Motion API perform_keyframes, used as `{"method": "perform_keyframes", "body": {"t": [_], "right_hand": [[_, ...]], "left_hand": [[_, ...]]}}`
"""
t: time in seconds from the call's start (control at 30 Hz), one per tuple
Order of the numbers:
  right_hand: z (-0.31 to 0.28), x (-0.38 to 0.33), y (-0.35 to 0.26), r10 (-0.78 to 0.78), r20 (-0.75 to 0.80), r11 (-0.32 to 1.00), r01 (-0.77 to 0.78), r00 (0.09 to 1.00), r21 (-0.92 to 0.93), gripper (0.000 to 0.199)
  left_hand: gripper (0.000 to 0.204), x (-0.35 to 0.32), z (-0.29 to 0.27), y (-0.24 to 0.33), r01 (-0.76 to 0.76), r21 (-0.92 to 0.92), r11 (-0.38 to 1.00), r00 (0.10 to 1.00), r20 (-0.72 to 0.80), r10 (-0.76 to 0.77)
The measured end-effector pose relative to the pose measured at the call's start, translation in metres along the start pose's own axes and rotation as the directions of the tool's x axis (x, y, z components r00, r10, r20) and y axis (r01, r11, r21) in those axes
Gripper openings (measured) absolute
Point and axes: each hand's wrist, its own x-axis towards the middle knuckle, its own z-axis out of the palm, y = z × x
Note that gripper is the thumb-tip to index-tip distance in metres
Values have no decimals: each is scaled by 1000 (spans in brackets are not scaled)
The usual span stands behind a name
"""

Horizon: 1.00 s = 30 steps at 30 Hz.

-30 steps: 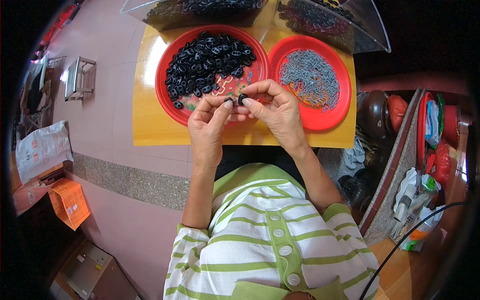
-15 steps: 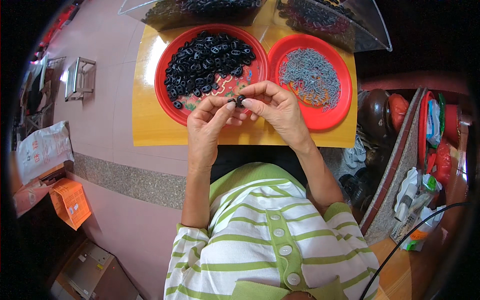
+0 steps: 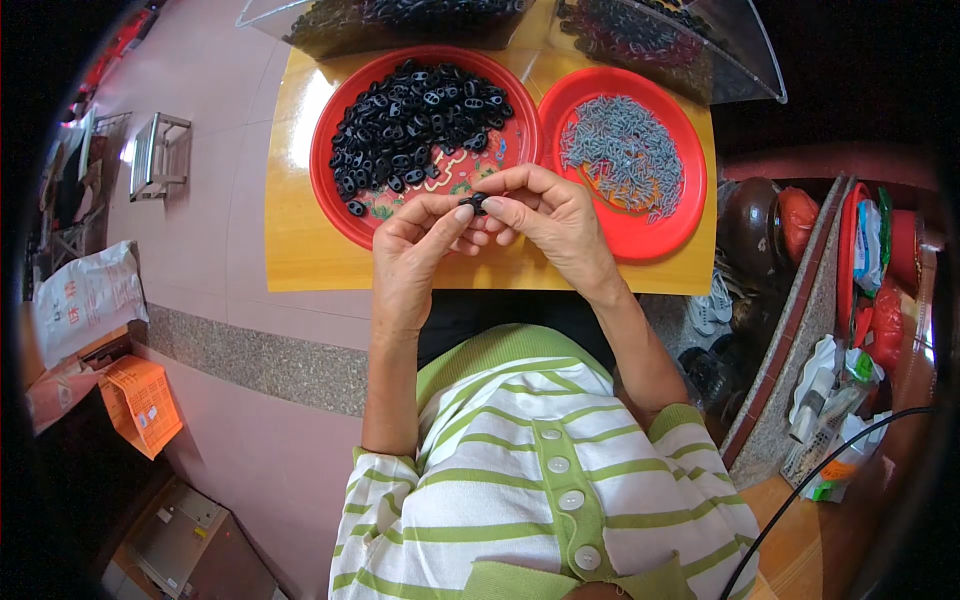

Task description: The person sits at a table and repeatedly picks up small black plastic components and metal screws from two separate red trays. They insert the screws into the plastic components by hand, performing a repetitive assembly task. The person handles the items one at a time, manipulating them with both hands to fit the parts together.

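Right now I see a small black piece (image 3: 478, 201) pinched between both grips above the bench (image 3: 300, 250): left hand (image 3: 415, 245) thumb raised, right hand (image 3: 545, 215) fingers curled, closed on it, by the red plate (image 3: 335, 205).

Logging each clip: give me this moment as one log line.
hands: both pinching black part | left plate: black parts | right plate: grey pieces | surface: yellow table

Green-and-white striped, apparently short-sleeved buttoned shirt (image 3: 540, 500)
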Motion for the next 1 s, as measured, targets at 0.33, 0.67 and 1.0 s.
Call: {"method": "perform_keyframes", "body": {"t": [0.33,0.67,1.0], "right_hand": [[4,-1,2,-35,-55,996,40,998,86,13],[14,-2,-8,-67,-116,991,52,991,-125,21],[21,-5,-6,-542,-26,629,385,840,-675,30]], "left_hand": [[13,0,6,-2,-54,50,997,998,-11,55],[16,-4,12,-7,-96,-92,991,993,-70,90],[21,-4,15,-17,5,-404,915,993,-104,-52]]}}
